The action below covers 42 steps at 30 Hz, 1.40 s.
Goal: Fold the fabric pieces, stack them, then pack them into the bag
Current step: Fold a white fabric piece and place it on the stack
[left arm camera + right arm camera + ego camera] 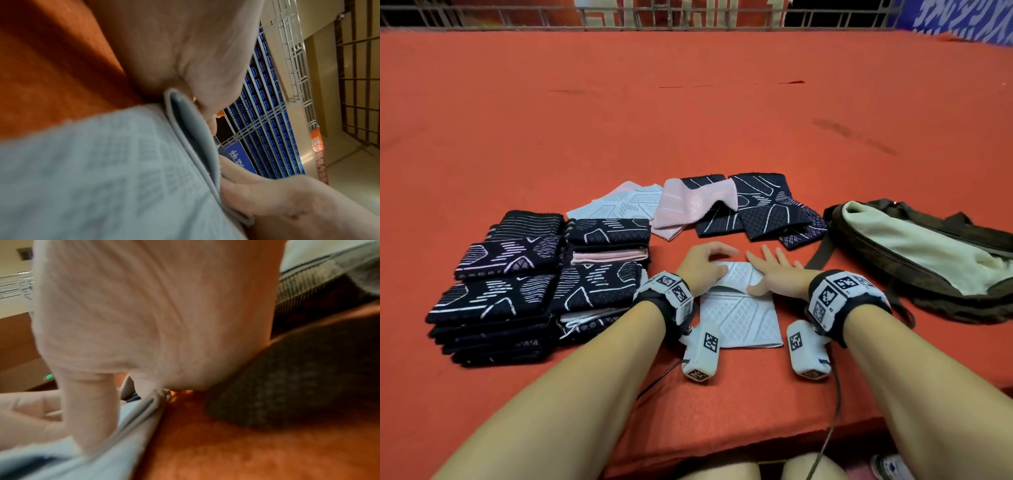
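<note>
Head view. Red felt-covered surface [688, 113], a metal railing along its far edge. We are in the folding step: a pale blue fabric piece [739, 315] lies near the front edge, centre, its far part turned over toward us. The left hand [703, 269] has its fingers curled on the folded flap, though we cannot tell whether they grip or only press it; the right hand [777, 274] lies flat, fingers straight, pressing the same flap. Folded dark stacks [517, 291] sit to the left; unfolded pieces [722, 205], pink, pale and dark, lie farther off; the open bag [928, 253] lies to the right. We judge the task roughly midway, with no packing begun as far as we can see. Next move, likely: flatten the crease, then carry the piece to the stacks on the left.

Left wrist view. Blurred. The pale blue piece shows a doubled edge standing slightly proud beside the palm. The knit looks soft and thin, with a woven diamond pattern.

Right wrist view. Blurred. The palm is down on the fabric edge, and the layered hem is visible. A dark patterned piece [298, 386] lies just beside it on the right.
</note>
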{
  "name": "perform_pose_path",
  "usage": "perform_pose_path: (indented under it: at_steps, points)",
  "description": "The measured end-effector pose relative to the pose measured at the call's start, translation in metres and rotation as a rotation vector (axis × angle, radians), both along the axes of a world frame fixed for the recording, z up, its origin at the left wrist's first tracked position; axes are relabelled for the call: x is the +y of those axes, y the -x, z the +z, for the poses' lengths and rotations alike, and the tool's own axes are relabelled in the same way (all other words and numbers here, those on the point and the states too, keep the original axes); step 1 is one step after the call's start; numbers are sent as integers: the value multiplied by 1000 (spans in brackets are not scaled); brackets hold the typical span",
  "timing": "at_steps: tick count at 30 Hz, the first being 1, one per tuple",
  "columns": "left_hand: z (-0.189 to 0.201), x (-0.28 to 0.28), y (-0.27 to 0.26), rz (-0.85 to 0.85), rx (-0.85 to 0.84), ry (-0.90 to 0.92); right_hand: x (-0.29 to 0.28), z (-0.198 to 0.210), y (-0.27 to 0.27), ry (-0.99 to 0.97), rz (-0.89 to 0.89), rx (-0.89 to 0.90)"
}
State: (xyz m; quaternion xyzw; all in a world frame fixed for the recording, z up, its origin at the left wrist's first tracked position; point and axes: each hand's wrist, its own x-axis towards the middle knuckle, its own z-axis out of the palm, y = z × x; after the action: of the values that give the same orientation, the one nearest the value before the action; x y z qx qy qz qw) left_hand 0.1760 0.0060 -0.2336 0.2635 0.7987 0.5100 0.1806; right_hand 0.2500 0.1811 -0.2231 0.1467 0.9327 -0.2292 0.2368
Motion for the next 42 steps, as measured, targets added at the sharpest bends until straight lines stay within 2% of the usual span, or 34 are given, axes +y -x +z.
perform_pose_path:
  at_steps: [2,6,10,11,15,17,19,23,24,28,31,35,38,42]
  points:
    - [2,1,-3,-61,37,105,1,1,0,57,-21,-2]
    - [3,1,-7,-167,126,436,-1,0,-1,62,-43,3]
    - [1,-1,-13,-196,164,608,1,2,-3,194,-104,70]
    - [1,0,-15,-198,168,640,2,3,-4,205,-98,88]
    - [4,3,-17,-194,129,678,-6,-2,-6,45,-48,69]
    - [4,3,-17,-206,153,704,-10,-5,-8,50,-68,72]
    - [3,1,-15,-204,175,699,-9,-5,-9,111,-87,89]
    - [3,-7,-12,-217,128,578,2,1,-11,340,-145,191]
    - [3,-8,-11,-219,124,566,3,1,-11,345,-143,187]
    - [8,-9,-10,-165,47,482,-1,1,-7,165,-82,105]
    - [17,-10,-12,-85,-80,346,0,0,-9,206,-92,127]
    - [15,-8,-13,-94,-52,424,10,-3,-18,313,-95,252]
    - [11,-10,-12,-47,-64,381,11,-6,-24,476,-217,351]
    - [10,-10,-13,-24,-53,365,2,-7,-21,390,-281,288]
